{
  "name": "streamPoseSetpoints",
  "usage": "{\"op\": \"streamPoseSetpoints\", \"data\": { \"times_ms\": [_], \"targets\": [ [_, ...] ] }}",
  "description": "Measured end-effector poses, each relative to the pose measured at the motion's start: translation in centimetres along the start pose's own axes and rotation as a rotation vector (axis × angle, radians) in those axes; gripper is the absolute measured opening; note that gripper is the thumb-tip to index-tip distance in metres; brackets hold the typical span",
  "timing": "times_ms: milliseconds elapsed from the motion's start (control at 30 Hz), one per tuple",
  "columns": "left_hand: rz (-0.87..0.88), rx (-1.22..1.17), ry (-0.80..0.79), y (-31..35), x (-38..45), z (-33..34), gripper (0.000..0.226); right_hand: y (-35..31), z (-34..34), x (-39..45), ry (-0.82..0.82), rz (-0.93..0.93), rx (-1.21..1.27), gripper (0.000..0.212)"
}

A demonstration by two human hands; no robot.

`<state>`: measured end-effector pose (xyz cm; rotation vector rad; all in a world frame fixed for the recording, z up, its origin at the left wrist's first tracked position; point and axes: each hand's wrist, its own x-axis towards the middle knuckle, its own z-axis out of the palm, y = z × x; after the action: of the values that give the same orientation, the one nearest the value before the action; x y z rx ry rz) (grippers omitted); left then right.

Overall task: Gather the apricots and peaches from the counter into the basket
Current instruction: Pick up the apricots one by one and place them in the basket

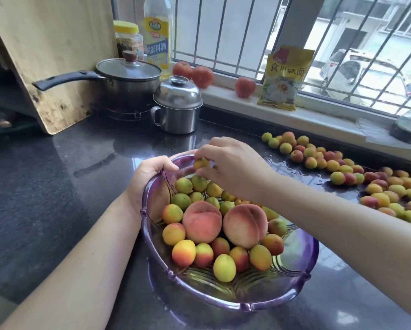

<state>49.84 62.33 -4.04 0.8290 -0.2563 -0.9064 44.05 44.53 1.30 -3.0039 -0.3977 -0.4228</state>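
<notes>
A purple see-through basket (266, 303) stands on the dark counter, holding several apricots and two large peaches (202, 223). My left hand (147, 177) grips the basket's far left rim. Over the far side of the basket, my right hand (233, 165) pinches a small yellow-orange apricot (201, 163). Several more apricots (342, 167) lie spread on the wet counter at the right, along the window sill.
Behind the basket stand a lidded steel mug (177, 106) and a long-handled pot (128, 79). A wooden board (47, 55) leans at the left. Three peaches (202, 76), a yellow packet (284, 79), a bottle and a jar sit by the window.
</notes>
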Motion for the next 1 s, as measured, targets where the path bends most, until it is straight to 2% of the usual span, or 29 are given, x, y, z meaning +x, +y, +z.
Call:
{"op": "streamPoseSetpoints", "data": {
  "times_ms": [233, 367, 633, 733, 833, 933, 1000],
  "targets": [
    [-0.011, 0.018, 0.08, 0.0, 0.1, -0.2, 0.075, 0.1, 0.0, -0.2, -0.019, -0.012, -0.085, 0.027],
    [-0.01, 0.006, 0.084, 0.1, 0.0, -0.2, 0.075, -0.1, 0.4, -0.4, 0.065, 0.049, -0.046, 0.022],
    [-0.017, -0.005, 0.067, 0.0, -0.1, 0.0, 0.074, -0.1, 0.4, -0.1, 0.038, 0.089, -0.049, 0.025],
    [-0.026, 0.006, 0.052, -0.1, 0.0, -0.3, 0.072, 1.0, -0.8, -0.3, 0.169, 0.108, -0.005, 0.024],
    [-0.021, 0.013, 0.045, -0.2, 0.1, -0.6, 0.071, 5.4, -2.0, 0.4, 0.349, 0.296, 0.013, 0.018],
    [-0.016, 0.006, 0.05, -0.3, 0.4, -1.0, 0.072, 11.9, -1.4, 1.1, 0.197, 0.566, -0.036, 0.021],
    [-0.014, -0.005, 0.058, -0.4, 0.5, -1.2, 0.073, 15.2, 0.2, 0.8, 0.056, 0.625, -0.164, 0.028]
  ]
}}
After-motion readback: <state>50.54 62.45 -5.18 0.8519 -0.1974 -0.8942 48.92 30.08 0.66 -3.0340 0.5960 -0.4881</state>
